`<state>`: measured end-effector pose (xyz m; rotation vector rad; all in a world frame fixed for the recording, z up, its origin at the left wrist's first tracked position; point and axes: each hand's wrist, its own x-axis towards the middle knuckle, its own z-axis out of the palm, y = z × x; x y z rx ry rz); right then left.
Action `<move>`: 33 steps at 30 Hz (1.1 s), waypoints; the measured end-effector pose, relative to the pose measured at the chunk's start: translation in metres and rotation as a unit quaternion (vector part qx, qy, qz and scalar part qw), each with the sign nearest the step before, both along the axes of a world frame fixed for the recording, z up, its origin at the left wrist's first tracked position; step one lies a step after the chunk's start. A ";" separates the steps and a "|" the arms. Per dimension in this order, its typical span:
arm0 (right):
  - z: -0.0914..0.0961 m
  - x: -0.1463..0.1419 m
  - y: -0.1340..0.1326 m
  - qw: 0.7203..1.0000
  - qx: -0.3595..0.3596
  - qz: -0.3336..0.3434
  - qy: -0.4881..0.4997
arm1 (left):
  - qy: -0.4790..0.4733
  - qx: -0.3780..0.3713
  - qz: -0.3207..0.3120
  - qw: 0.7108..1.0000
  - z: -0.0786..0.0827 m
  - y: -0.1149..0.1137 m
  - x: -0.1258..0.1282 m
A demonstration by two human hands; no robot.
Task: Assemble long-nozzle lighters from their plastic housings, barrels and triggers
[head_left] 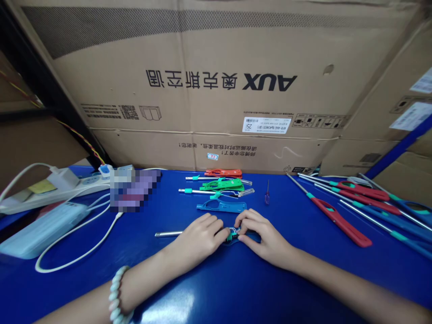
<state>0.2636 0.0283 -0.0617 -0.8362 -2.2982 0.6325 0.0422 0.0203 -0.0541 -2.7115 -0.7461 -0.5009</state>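
A half-assembled long-necked lighter (168,234) lies in front of me, its metal tube pointing left. My left hand (204,236) is closed over the tube near the green collar. At the handle end, my right hand (265,233) has its fingers bent together on the lighter's inner parts. Thin white wires (233,231) and a green part show between the two hands. Under the right fingers, part of a blue handle shell (254,236) is visible. What exactly the right fingertips pinch is hidden. Just beyond lies a loose blue shell half (221,206).
Behind lie green shells (222,185), orange-red shells (224,173) and metal tubes (194,192). A small purple screwdriver (267,198) is right of them. Several lighters, including a red one (340,220), lie at right. A power bank (45,229), cable and power strip (86,182) occupy the left.
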 end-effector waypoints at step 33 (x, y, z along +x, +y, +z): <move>-0.001 -0.001 0.013 0.980 -0.168 0.004 0.105 | 0.009 0.119 -0.058 0.991 -0.002 0.009 0.001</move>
